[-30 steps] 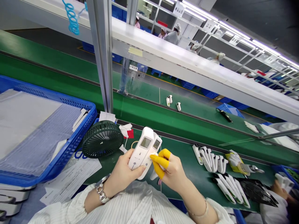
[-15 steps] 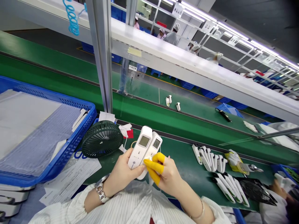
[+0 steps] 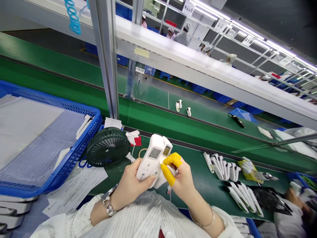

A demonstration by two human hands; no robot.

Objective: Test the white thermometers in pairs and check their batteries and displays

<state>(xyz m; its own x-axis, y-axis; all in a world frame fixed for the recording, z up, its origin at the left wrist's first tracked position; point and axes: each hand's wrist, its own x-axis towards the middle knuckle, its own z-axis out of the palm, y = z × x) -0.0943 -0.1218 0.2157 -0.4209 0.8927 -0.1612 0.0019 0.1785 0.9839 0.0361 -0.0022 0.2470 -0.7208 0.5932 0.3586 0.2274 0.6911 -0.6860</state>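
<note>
Two white handheld thermometers with small screens sit side by side in my hands. My left hand [image 3: 128, 183] is wrapped round the lower body of the left thermometer [image 3: 150, 158], thumb across its front. My right hand [image 3: 182, 180], with yellow finger cots on thumb and forefinger, pinches the side of the right thermometer [image 3: 165, 152], which sits partly behind the left one. Both are held just above the green bench mat [image 3: 198, 175].
A small dark green fan [image 3: 108, 147] stands left of my hands, beside a blue basket [image 3: 71, 155] of grey sheets. Papers [image 3: 74, 190] lie below it. Rows of white thermometers [image 3: 223, 167] lie at right. Behind runs a green conveyor [image 3: 173, 124] with a metal post [image 3: 106, 59]. Another person's hand [image 3: 296, 198] is at far right.
My right hand's yellow-tipped fingers have shifted up along the right thermometer's side, and that thermometer has slid further behind the left one. My left hand has stayed put.
</note>
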